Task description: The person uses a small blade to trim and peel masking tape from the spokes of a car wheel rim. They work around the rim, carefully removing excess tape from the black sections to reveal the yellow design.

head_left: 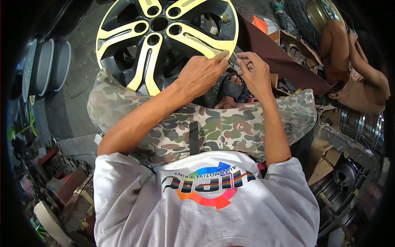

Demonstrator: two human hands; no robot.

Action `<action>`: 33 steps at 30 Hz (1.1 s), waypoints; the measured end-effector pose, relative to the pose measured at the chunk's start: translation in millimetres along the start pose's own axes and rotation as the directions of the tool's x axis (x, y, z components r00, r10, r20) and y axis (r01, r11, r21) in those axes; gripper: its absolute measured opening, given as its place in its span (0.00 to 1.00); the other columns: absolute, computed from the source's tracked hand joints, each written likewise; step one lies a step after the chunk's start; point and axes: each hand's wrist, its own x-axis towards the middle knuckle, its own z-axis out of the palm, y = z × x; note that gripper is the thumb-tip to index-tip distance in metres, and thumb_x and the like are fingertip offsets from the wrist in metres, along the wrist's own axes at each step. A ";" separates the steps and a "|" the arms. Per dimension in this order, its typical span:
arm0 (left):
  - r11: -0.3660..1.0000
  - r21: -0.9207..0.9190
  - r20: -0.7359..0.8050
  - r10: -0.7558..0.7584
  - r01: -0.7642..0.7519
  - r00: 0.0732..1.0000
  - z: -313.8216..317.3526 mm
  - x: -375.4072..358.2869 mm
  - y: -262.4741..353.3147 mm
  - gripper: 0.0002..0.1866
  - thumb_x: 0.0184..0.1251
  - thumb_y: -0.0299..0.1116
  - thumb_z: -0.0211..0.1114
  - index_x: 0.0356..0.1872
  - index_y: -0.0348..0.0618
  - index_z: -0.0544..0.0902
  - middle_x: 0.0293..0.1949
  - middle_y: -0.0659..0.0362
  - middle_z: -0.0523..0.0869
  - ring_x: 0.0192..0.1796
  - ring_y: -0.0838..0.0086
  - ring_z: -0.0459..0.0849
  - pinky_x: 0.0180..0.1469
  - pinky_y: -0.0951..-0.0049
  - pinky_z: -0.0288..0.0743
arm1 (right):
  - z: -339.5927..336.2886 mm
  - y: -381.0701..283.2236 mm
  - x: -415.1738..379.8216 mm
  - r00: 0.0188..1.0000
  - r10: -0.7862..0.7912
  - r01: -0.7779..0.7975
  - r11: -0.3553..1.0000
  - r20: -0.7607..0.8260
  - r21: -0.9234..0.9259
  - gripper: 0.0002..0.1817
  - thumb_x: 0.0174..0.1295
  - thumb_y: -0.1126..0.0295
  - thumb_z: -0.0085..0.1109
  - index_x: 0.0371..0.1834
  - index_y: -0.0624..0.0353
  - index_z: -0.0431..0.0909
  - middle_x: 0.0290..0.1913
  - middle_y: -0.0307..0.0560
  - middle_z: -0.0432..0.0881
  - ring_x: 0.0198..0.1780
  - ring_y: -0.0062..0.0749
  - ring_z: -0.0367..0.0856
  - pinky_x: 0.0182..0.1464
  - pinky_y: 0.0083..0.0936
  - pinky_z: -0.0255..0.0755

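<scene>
A black alloy wheel rim [159,24] with yellow spoke faces and a yellow outer lip stands before my knees, tilted toward me. My left hand [201,74] is closed at the rim's lower right edge, its fingertips pressed on the yellow lip; its thumb is hidden. Just right of it, my right hand [254,74] pinches a thin, grey, pointed tool [235,55], whose tip is at the lip's outer edge. The exact kind of tool is too small to make out. Part of one spoke's yellow surface beside my left hand looks loose or wrinkled.
Camouflage cloth [214,127] covers my lap, with a sandalled foot [232,88] beyond it. Another person [354,74] sits at the right. A cardboard box [294,51] of odds and ends lies near a brown sheet [267,53]. More wheels [47,66] stand at the left.
</scene>
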 end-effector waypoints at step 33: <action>0.954 -0.300 0.079 0.018 0.006 0.997 -11.8 -17.4 15.8 0.13 0.78 0.37 0.67 0.37 0.35 0.84 0.74 0.42 0.78 0.32 0.46 0.89 0.38 0.51 0.84 | 14.4 -20.6 1.6 0.995 0.093 -0.094 0.994 0.034 0.046 0.11 0.70 0.76 0.68 0.51 0.70 0.90 0.33 0.51 0.88 0.25 0.27 0.86 0.31 0.27 0.76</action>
